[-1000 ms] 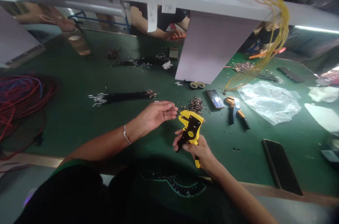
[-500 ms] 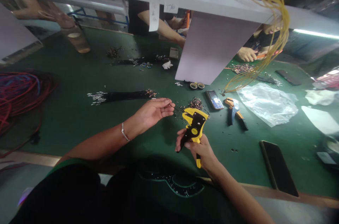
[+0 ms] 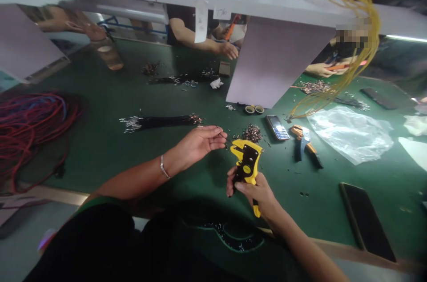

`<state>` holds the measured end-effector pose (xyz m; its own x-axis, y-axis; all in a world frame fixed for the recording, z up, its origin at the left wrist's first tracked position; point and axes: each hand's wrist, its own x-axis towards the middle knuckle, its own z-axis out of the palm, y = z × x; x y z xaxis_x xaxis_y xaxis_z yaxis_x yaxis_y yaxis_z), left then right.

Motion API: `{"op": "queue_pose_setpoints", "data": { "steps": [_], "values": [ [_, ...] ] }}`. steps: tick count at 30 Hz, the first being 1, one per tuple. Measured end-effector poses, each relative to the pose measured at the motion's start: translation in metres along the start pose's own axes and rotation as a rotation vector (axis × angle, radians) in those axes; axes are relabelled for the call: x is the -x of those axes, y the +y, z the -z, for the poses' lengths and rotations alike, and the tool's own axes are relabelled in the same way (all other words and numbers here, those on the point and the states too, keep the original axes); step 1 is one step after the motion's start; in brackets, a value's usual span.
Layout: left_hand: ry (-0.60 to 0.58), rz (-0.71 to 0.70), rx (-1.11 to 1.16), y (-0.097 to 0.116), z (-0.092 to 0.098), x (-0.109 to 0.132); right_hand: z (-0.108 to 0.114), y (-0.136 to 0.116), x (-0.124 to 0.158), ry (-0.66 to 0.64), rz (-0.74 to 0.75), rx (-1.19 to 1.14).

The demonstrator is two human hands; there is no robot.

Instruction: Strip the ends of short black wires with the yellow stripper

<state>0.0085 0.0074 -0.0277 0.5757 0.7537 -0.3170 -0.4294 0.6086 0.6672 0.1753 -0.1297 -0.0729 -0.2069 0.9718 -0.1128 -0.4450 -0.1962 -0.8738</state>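
Observation:
Between the thumb and fingers of my left hand (image 3: pixel 203 143) is a thin black wire (image 3: pixel 228 140), its end right by the jaws of a wire stripper; whether it lies inside them I cannot tell. My right hand (image 3: pixel 258 187) is wrapped around the handles of this yellow and black wire stripper (image 3: pixel 247 157), its jaws pointing left. Just behind the left hand lies a bundle of black wires (image 3: pixel 160 121) with bright ends. A heap of small cut-off pieces (image 3: pixel 252 132) sits beyond the stripper.
Right of the heap are a keypad phone (image 3: pixel 277 128), a second wire stripper (image 3: pixel 305 144), a clear plastic bag (image 3: pixel 350 135) and a black smartphone (image 3: pixel 367 222). Red and blue cables (image 3: pixel 33 135) lie left. A white partition (image 3: pixel 276 59) stands ahead, with co-workers' hands beyond.
The view has shifted a little left. My left hand has brought the wire's end closer to the stripper's jaws. A co-worker's hand beyond the partition has come into fuller view.

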Motion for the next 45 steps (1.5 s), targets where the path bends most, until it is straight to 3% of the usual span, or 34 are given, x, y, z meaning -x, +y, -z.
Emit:
{"op": "queue_pose_setpoints", "data": {
  "steps": [20, 45],
  "values": [
    [-0.043, 0.036, 0.028, -0.0066, 0.0021, -0.0009, -0.0038, 0.0016, -0.0030, -0.056, 0.006, -0.058],
    [-0.073, 0.051, 0.018, -0.0086, 0.0047, -0.0010, -0.0080, -0.0039, -0.0004, 0.046, -0.012, -0.013]
  ]
}}
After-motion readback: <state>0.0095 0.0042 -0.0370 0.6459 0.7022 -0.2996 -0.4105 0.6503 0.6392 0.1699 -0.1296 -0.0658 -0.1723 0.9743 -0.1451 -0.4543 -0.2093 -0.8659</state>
